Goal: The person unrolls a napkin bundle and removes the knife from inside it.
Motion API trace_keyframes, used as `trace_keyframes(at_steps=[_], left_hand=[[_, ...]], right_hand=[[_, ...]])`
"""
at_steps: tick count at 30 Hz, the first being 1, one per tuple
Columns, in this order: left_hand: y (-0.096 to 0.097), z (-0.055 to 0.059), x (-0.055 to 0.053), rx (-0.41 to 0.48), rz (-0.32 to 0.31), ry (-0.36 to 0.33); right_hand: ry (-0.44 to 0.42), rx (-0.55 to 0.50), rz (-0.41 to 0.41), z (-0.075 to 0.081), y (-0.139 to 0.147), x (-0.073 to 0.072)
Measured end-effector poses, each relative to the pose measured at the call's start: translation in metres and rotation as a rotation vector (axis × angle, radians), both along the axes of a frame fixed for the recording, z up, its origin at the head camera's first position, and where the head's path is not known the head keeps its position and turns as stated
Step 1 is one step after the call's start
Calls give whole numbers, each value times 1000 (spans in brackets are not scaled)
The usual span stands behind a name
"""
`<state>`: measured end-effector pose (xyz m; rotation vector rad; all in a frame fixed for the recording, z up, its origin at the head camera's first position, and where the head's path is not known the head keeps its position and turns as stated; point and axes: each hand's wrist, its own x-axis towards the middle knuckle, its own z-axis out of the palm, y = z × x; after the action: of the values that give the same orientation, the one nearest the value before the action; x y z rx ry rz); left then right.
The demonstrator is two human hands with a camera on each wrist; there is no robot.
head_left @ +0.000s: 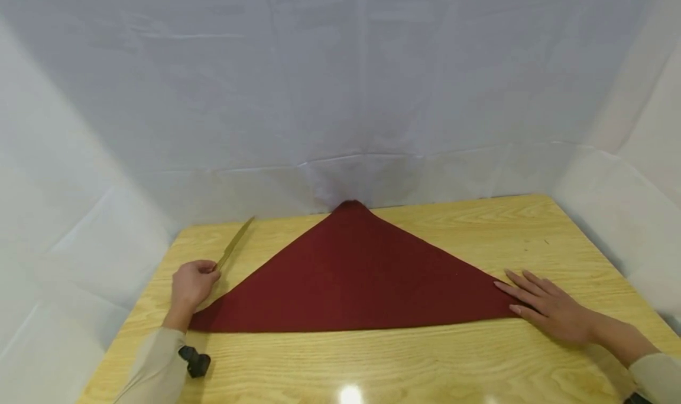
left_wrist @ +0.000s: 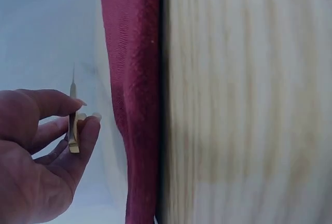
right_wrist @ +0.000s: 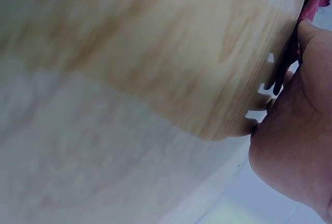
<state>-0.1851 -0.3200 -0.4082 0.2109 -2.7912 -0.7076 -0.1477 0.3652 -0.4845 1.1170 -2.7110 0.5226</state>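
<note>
A dark red cloth [head_left: 340,274] lies as a triangle on the table, its peak at the far edge and its long side toward me. My left hand [head_left: 193,284] pinches a slim gold-coloured knife [head_left: 234,244] above the cloth's left corner, its far end pointing away. In the left wrist view the thumb and fingertips grip the knife [left_wrist: 73,115], apart from the cloth [left_wrist: 137,79]. My right hand [head_left: 558,309] rests with straight fingers on the cloth's right corner. In the right wrist view the cloth [right_wrist: 314,1] shows only at the upper right, beside the hand [right_wrist: 295,141].
The wooden table [head_left: 399,362] has rounded far corners. White sheeting [head_left: 330,96] rises behind it and on both sides, with the cloth's peak close to the back sheet. A black wrist camera [head_left: 195,361] sits at the left sleeve.
</note>
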Motion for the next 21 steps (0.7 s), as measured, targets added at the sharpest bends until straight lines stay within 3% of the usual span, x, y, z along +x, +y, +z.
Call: trace_keyframes(at_steps=[4, 10, 16, 21], left_hand=[[1, -4, -6, -17, 10, -2], [1, -9, -12, -24, 6, -4], [3, -9, -14, -29, 21, -14], [4, -9, -14, -40, 34, -19]], right_hand=[[-5, -2, 4, 0, 0, 0], [62, 27, 31, 0, 1, -1], [-69, -7, -48, 1, -1, 2], [-98, -20, -48, 1, 0, 2]])
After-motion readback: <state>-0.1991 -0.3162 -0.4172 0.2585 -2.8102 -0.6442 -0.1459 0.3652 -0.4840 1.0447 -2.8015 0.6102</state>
